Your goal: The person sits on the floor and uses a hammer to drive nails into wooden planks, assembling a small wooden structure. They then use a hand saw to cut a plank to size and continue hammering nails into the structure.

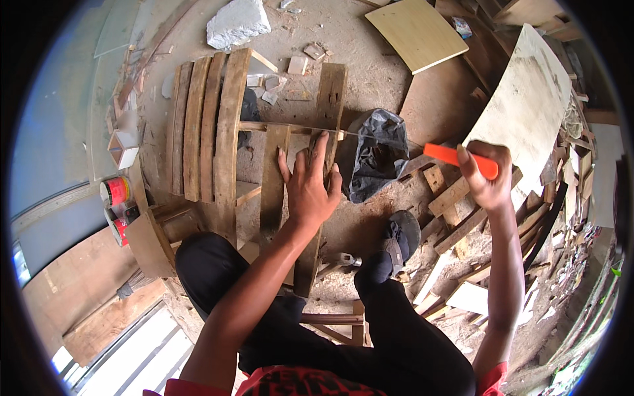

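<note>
My right hand (494,183) is closed round the orange handle of a hand saw (441,153). Its thin blade runs left over the end of a narrow wooden batten (339,134) on a slatted wooden frame (228,125). Whether the teeth bite into the wood is too fine to see. With fingers spread, my left hand (310,195) presses on the frame's right-hand slats (272,185), its fingertips close to the blade.
A black plastic bag (376,155) stands right of the frame. Near my shoe (401,237) lies a hammer (346,260). Scrap wood (456,195) and a pale board (528,92) are piled at right. A white block (238,23) sits far off; cans (117,191) stand at left.
</note>
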`<state>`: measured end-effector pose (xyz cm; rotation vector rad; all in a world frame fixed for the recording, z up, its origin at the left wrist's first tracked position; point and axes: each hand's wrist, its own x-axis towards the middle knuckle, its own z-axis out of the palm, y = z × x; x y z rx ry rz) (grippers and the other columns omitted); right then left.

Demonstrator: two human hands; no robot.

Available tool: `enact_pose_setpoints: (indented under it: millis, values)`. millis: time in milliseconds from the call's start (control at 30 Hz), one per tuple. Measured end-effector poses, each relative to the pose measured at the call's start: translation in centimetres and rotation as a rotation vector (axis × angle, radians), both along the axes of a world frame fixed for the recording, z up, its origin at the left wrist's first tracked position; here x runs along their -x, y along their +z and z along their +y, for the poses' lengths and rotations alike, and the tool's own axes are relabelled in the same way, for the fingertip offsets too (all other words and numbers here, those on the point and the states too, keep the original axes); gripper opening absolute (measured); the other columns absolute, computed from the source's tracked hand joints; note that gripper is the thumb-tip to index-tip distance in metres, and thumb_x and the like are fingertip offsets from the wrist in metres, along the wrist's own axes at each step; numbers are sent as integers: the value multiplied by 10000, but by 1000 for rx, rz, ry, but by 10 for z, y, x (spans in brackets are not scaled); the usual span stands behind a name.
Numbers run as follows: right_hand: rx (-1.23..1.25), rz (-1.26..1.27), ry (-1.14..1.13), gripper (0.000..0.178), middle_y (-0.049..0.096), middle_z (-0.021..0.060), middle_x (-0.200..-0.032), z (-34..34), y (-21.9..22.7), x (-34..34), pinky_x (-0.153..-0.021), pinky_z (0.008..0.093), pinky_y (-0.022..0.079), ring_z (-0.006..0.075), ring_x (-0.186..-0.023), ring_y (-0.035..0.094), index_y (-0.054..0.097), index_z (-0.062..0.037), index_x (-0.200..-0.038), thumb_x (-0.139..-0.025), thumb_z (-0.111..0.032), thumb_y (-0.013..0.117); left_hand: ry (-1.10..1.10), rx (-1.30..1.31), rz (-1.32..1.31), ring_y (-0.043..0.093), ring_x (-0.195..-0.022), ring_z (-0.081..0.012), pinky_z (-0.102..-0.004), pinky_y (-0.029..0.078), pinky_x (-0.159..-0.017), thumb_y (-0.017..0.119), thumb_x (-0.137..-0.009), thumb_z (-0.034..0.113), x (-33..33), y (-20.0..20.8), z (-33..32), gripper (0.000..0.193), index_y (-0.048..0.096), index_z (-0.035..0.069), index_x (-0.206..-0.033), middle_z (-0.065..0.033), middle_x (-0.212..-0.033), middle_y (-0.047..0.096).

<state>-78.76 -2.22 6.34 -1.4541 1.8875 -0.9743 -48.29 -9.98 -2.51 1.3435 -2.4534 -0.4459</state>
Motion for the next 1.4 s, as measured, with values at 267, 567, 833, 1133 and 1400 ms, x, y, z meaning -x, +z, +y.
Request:
enact_pose_setpoints:
  millis: [267,567,833,1133,1400]
  values:
    - [51,2,-27,420,404,19,-518,18,-6,5,-468,335,284,126,-478,371,477,-38,-593,-903,-288,609,10,46,28,570,-1010,-357,-636,150,-1168,612,-882,202,2,-2,0,669,393,95,-1506,-205,-1017,564]
    - [69,-55,-30,483,437,11,-505,21,-16,16,-449,316,275,103,-471,368,529,-22,-574,-918,-334,663,6,7,-20,557,-1078,-356,-637,135,-1166,594,-891,177,0,0,1,685,344,79,-1521,-202,-1151,573]
    - [35,-20,17,354,530,27,-564,7,-14,0,-483,307,369,107,-524,469,646,-9,-694,-902,-295,662,16,-6,-27,555,-1078,-344,-639,130,-1167,598,-891,189,-1,-3,1,691,342,86,-1524,-188,-1121,565]
    - [26,-11,-2,462,419,-4,-534,21,-18,23,-481,322,283,110,-510,389,492,-44,-597,-930,-345,600,-1,17,20,561,-1013,-348,-641,135,-1159,600,-890,183,0,-1,0,691,347,98,-1527,-175,-1004,542]
    - [13,-36,4,477,487,17,-526,23,-36,36,-482,299,332,104,-499,455,571,-11,-626,-924,-381,619,1,24,16,563,-1031,-349,-638,138,-1160,603,-890,198,-2,-3,-2,691,350,97,-1525,-176,-1024,551]
